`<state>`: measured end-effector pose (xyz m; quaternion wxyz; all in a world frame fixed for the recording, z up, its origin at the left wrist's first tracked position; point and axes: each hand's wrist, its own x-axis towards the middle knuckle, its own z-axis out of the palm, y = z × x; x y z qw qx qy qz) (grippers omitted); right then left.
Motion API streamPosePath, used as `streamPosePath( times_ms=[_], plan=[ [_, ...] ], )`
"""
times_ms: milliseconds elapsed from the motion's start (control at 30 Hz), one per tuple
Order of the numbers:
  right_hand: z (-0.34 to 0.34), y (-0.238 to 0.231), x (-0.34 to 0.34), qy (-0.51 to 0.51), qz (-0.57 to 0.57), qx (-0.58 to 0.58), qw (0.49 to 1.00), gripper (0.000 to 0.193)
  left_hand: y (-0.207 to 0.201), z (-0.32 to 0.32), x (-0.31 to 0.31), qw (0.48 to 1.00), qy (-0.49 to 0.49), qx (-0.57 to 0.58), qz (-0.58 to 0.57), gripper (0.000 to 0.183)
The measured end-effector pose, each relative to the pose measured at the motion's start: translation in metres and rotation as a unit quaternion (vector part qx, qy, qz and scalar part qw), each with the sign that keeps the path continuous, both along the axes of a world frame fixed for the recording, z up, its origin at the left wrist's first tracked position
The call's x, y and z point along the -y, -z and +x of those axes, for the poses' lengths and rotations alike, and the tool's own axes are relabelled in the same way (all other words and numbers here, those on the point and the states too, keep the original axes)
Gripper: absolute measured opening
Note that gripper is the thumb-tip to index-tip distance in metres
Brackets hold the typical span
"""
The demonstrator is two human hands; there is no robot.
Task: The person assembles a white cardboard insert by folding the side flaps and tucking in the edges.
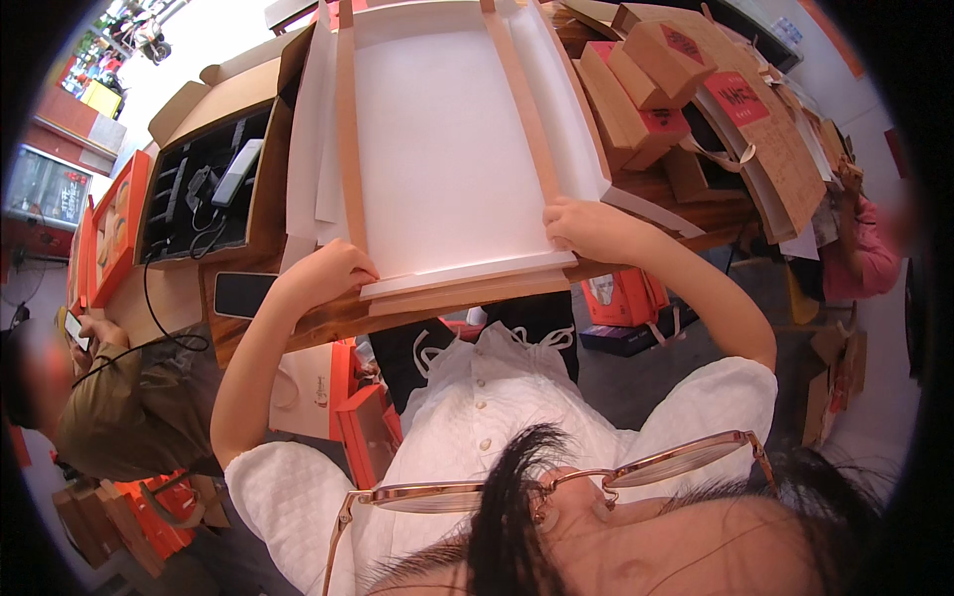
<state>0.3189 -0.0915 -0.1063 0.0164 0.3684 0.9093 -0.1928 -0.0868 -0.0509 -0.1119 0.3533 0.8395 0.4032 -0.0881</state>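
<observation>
A large, shallow cardboard box (437,139), white inside with brown folded edges, lies across the table before me. Its near wall (467,278) is partly folded up. My left hand (323,276) pinches the near left corner, fingers curled over the white edge. At the near right corner, my right hand (596,230) has its fingers bent over the side wall, gripping it. The undersides of both grips are hidden.
A dark phone (244,295) lies by my left forearm. An open carton (204,189) with cables and a white device stands left. Brown boxes (651,84) are stacked right. People sit at both sides, one holding a phone (75,328). Red bags (624,296) are below the table.
</observation>
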Motion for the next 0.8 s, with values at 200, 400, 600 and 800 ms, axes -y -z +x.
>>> streamPosePath(
  times_ms=[200, 400, 600, 800],
  plan=[
    [0.006, -0.013, -0.008, -0.103, 0.05, 0.087, 0.99, 0.009, -0.003, 0.002, 0.001, 1.0, 0.004, -0.004, 0.016, 0.016],
    [-0.004, -0.013, -0.004, -0.136, 0.129, 0.162, 0.969, 0.01, -0.001, 0.002, -0.001, 1.0, 0.001, -0.012, 0.014, 0.016],
    [-0.012, -0.001, -0.021, -0.117, 0.019, 0.211, 0.97, 0.009, -0.006, 0.008, -0.004, 1.0, 0.018, -0.011, -0.004, 0.015],
    [-0.024, 0.005, -0.054, -0.064, -0.136, 0.256, 0.955, 0.022, -0.006, 0.007, -0.004, 1.0, 0.008, 0.0, -0.003, 0.015]
  ],
)
